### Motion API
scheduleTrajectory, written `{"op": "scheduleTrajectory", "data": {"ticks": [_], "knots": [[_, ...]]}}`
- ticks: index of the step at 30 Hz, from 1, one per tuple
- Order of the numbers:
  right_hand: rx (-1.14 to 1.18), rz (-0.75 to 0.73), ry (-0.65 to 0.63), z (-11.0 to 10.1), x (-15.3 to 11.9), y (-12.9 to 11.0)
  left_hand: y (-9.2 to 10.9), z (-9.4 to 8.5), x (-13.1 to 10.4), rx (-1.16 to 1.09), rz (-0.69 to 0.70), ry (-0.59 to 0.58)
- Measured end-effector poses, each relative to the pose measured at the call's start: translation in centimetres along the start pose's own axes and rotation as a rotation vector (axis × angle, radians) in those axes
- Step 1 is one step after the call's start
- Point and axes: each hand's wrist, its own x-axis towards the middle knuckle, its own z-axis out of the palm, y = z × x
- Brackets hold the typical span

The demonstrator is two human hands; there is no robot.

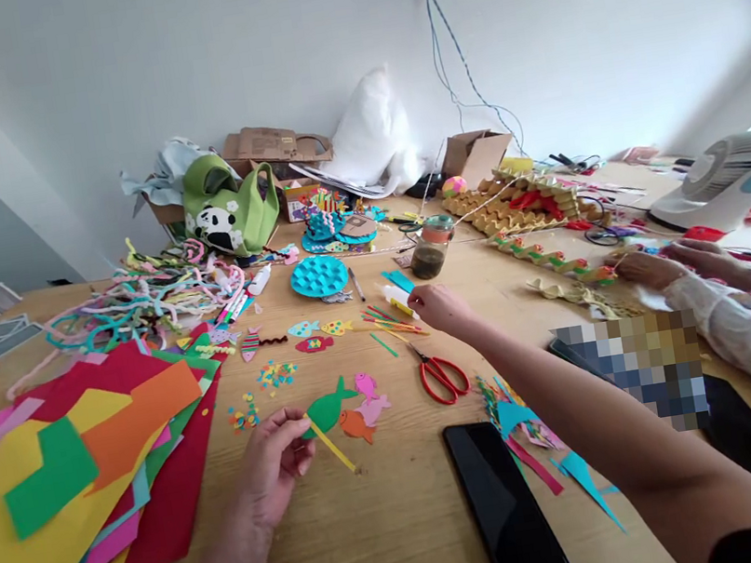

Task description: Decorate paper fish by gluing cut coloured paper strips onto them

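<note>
My left hand point(280, 456) is closed, pinching a green paper fish point(326, 414) by its left end. A narrow yellow paper strip point(334, 449) slants down from the fish. Farther off, my right hand point(442, 307) has its fingers closed on the end of a white glue bottle point(398, 301) with a yellow label. Beside the green fish lie a magenta paper fish point(366, 385), a pale pink one point(375, 409) and an orange one point(357, 426). Red-handled scissors point(444, 378) rest below my right hand, near thin coloured paper strips point(392, 321).
Coloured paper sheets point(135, 421) pile up at left, with pipe cleaners point(145, 297) behind. A black phone point(508, 506) lies in front, near paper scraps point(519, 415). A jar point(428, 250) stands beyond my right hand. Another person's hands point(648, 267) work at right, near a fan point(720, 178).
</note>
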Motion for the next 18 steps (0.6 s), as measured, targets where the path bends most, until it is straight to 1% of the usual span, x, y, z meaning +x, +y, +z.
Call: {"op": "scheduleTrajectory", "data": {"ticks": [3, 8, 14, 18], "knots": [[-0.006, -0.089, -0.036, 0.0, 0.8, -0.2, 0.1, -0.3, 0.2, -0.032, 0.005, 0.012], [-0.004, -0.211, -0.113, 0.0, 2.8, -1.4, -0.3, -0.5, 0.5, -0.040, 0.003, 0.002], [-0.050, -0.281, -0.224, 0.2, 5.4, -2.9, -0.3, -0.7, 0.8, -0.048, 0.019, 0.018], [-0.112, -0.311, -0.247, 1.0, 6.6, -3.8, 0.0, -0.7, 0.7, -0.042, 0.020, 0.037]]}}
